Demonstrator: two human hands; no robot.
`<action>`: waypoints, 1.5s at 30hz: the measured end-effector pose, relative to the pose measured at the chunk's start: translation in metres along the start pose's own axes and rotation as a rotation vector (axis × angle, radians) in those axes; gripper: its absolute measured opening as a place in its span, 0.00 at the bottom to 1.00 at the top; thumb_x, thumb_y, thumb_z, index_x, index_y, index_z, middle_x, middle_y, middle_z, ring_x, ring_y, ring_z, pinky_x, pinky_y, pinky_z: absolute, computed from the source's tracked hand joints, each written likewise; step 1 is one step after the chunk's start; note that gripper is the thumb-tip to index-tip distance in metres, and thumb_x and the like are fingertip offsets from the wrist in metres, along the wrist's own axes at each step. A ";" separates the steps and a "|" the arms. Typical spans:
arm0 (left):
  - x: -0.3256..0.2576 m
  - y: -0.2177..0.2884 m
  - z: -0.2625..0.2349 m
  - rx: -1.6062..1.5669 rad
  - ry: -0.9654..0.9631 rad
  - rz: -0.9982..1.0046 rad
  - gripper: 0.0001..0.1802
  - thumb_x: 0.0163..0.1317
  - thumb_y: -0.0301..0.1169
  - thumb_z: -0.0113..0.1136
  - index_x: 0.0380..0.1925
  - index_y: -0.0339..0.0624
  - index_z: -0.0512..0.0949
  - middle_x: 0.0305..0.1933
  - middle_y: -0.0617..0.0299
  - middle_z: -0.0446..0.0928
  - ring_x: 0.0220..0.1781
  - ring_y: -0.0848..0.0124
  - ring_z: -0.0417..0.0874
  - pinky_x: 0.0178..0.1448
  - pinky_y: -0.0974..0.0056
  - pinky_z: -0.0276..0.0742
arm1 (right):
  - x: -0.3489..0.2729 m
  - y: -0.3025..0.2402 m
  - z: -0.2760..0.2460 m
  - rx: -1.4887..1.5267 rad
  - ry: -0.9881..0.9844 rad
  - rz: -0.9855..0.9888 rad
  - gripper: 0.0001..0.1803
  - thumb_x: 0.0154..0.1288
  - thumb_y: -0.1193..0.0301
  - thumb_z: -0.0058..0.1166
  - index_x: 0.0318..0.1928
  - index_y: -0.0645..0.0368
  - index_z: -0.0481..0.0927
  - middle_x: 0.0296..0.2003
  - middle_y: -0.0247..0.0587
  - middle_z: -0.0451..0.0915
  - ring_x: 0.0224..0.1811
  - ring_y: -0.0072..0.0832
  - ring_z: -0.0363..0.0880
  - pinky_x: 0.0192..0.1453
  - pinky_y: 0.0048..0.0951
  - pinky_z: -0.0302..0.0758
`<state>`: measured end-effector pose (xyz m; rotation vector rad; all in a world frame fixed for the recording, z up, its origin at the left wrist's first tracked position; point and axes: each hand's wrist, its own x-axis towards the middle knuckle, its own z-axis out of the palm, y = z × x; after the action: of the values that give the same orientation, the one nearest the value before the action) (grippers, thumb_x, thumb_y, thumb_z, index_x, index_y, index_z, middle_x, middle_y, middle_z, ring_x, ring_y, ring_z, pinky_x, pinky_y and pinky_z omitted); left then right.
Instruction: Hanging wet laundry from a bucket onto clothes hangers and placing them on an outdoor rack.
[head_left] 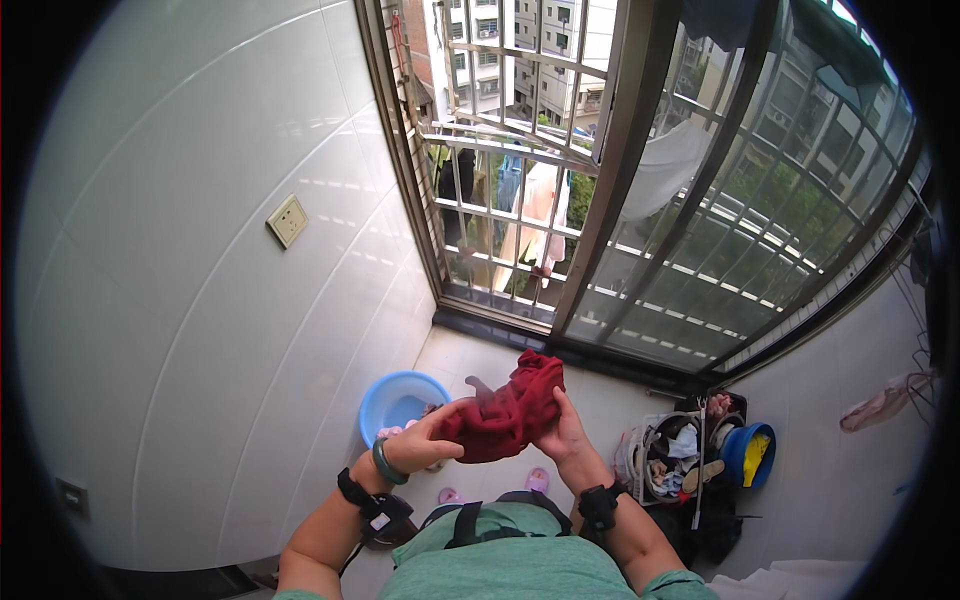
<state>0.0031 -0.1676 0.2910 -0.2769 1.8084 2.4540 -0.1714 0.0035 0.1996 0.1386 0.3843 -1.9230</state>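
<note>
A bunched dark red cloth garment (pixel 505 415) is held up in front of me between both hands. My left hand (pixel 422 440) grips its left end, thumb on top and the other fingers partly hidden. On the right side, my right hand (pixel 560 428) is closed on the garment's edge, with the thumb showing. A small greyish strip pokes out at the garment's upper left; I cannot tell whether it belongs to it. Below and left of the cloth, a light blue basin (pixel 398 385) stands on the floor with some pinkish cloth in it.
Tiled wall with a socket (pixel 288 221) rises at left. Ahead is a barred window (pixel 520 190) with laundry hanging outside. At right stand a basket (pixel 640 455) of clothes and shoes and a blue bucket (pixel 748 455) holding something yellow. Hangers (pixel 915 345) hang by the right wall.
</note>
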 end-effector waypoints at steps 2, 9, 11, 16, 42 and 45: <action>0.004 -0.005 0.001 -0.320 -0.040 -0.063 0.37 0.47 0.20 0.51 0.62 0.41 0.55 0.42 0.63 0.72 0.20 0.83 0.64 0.19 0.75 0.58 | -0.002 -0.007 0.000 0.064 -0.004 0.051 0.28 0.65 0.56 0.38 0.62 0.55 0.57 0.61 0.42 0.60 0.64 0.39 0.57 0.68 0.45 0.51; 0.028 0.005 0.022 -0.300 0.048 0.083 0.29 0.49 0.15 0.45 0.55 0.40 0.62 0.43 0.64 0.71 0.38 0.79 0.73 0.42 0.74 0.72 | 0.000 -0.016 0.003 0.144 -0.015 0.072 0.27 0.66 0.57 0.35 0.61 0.55 0.57 0.61 0.42 0.61 0.64 0.39 0.58 0.68 0.45 0.51; 0.034 -0.010 0.005 -0.020 0.157 0.204 0.19 0.56 0.20 0.51 0.49 0.36 0.64 0.52 0.58 0.69 0.53 0.70 0.71 0.59 0.65 0.67 | -0.001 -0.018 0.005 0.133 0.017 0.045 0.26 0.66 0.57 0.34 0.61 0.55 0.57 0.60 0.41 0.61 0.63 0.38 0.58 0.68 0.44 0.52; 0.030 0.001 0.004 0.059 0.314 0.147 0.18 0.58 0.25 0.54 0.50 0.36 0.66 0.45 0.61 0.73 0.45 0.75 0.75 0.51 0.68 0.72 | -0.004 -0.031 -0.004 0.168 0.013 -0.012 0.25 0.67 0.58 0.34 0.61 0.55 0.58 0.60 0.41 0.62 0.62 0.38 0.59 0.68 0.43 0.53; 0.014 0.018 0.012 0.631 -0.452 -0.182 0.18 0.58 0.25 0.47 0.50 0.38 0.70 0.40 0.66 0.74 0.41 0.78 0.72 0.46 0.72 0.69 | -0.031 -0.034 0.011 -0.020 0.029 -0.081 0.27 0.63 0.60 0.45 0.59 0.59 0.60 0.57 0.43 0.66 0.59 0.37 0.64 0.66 0.41 0.58; 0.020 0.006 0.010 0.458 -0.258 -0.182 0.16 0.60 0.25 0.46 0.48 0.37 0.70 0.41 0.66 0.74 0.42 0.79 0.72 0.48 0.72 0.68 | -0.030 -0.038 0.035 -0.062 -0.027 -0.122 0.29 0.62 0.60 0.49 0.60 0.58 0.59 0.58 0.43 0.65 0.60 0.38 0.63 0.66 0.42 0.56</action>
<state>-0.0190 -0.1613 0.2957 -0.0798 2.0487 1.7962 -0.1924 0.0310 0.2486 0.0494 0.4430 -2.0285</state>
